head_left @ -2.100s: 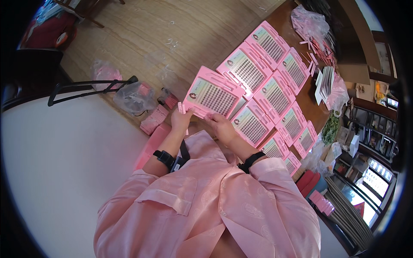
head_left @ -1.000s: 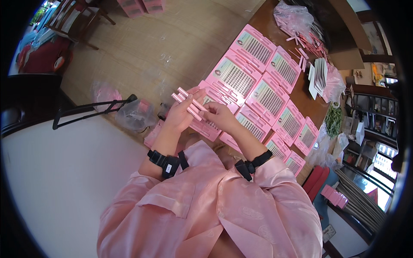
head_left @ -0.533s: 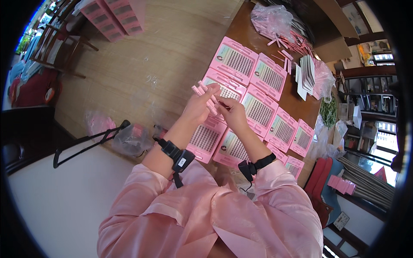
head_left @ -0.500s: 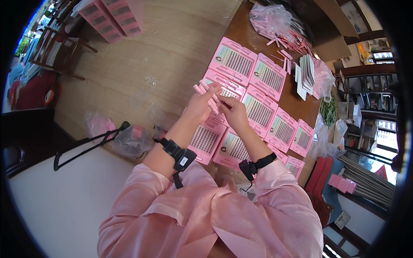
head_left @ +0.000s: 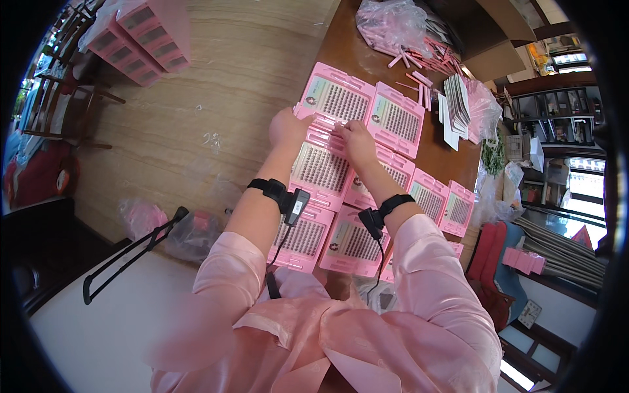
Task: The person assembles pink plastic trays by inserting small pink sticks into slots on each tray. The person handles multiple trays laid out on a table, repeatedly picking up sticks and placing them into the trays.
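Note:
Rows of pink lash cases with clear windows lie on the brown table [head_left: 452,154]. Each shows rows of small dark lash clusters. My left hand [head_left: 287,130] is at the lower left corner of the far-left lash case [head_left: 344,92], its fingers curled in; what they hold is hidden. My right hand [head_left: 358,145] rests at that case's lower edge, thumb and fingers pinched together over its pink slotted strip. Any small piece between them cannot be made out. Below both hands lies another lash case [head_left: 320,167]; to the right is a further lash case [head_left: 396,120].
Loose pink tubes [head_left: 422,92] and a clear bag of tubes [head_left: 393,29] lie farther back. A stack of white cards [head_left: 454,108] stands at the right, by a pink plastic bag [head_left: 483,108]. Stacked pink boxes [head_left: 141,42] are on the floor at the far left.
Several pink tubes showed in my left hand before; now they are not plainly seen. Both hands have moved apart, to the lower edge of the far-left case. The whole view has shifted slightly.

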Motion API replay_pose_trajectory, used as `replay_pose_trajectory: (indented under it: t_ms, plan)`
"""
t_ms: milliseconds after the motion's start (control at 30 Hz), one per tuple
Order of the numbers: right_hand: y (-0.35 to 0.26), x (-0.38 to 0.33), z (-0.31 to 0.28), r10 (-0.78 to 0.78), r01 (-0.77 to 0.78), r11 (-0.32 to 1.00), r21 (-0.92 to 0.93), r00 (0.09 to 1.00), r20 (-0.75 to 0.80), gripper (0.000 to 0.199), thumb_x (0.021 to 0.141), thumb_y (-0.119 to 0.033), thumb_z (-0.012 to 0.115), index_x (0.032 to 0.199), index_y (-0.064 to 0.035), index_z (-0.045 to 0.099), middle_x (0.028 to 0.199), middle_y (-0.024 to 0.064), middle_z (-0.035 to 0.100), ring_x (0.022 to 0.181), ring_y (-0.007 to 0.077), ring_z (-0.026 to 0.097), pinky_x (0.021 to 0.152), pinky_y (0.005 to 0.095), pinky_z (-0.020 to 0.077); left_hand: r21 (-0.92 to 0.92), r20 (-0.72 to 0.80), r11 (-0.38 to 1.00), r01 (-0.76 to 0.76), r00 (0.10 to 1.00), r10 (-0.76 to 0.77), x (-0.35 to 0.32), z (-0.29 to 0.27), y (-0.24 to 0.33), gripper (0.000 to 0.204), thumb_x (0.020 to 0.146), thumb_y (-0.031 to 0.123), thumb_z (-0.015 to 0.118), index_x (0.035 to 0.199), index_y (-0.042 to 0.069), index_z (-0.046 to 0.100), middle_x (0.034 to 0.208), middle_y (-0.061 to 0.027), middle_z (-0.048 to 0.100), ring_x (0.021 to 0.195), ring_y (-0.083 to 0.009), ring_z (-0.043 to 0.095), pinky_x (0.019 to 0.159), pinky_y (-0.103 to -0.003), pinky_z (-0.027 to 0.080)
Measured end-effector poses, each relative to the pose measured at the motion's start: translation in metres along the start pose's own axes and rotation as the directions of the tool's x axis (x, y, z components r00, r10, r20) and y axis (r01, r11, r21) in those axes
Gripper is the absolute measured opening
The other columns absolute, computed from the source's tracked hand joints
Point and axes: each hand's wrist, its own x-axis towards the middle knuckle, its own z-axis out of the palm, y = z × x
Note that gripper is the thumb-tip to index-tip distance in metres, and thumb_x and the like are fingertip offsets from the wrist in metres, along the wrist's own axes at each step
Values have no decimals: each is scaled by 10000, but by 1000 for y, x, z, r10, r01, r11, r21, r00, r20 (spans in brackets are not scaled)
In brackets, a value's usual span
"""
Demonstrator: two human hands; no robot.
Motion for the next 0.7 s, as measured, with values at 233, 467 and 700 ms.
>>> replay_pose_trajectory:
  t_ms: [233,467,700]
  plan:
    - [9,-2,18,251,-283,917,281,957,146,226,955,-148,620,1122,-1,654,1034,105,576,889,194,648,722,318,593,-241,0,970,-27,1000,28,7,-5,6,447,875,366,719,1145,12,670,1018,-186,718,965,-320,698,819,-428,551]
    - [-41,-12,-22,281,-507,487,711,862,422,278,984,-131,601,1222,11,620,972,79,690,858,136,673,749,251,568,-948,258,-88,307,899,355,-30,-9,35,455,1067,230,426,1465,13,381,1489,-192,431,1409,-312,385,1151,-411,352]
    - [-16,-19,-97,287,-361,774,520,932,220,208,929,-62,667,1124,12,673,982,75,703,800,117,674,709,245,561,-888,401,-57,456,830,386,-60,11,88,487,1048,205,492,1448,-46,372,1500,-215,401,1407,-323,391,1177,-435,350]
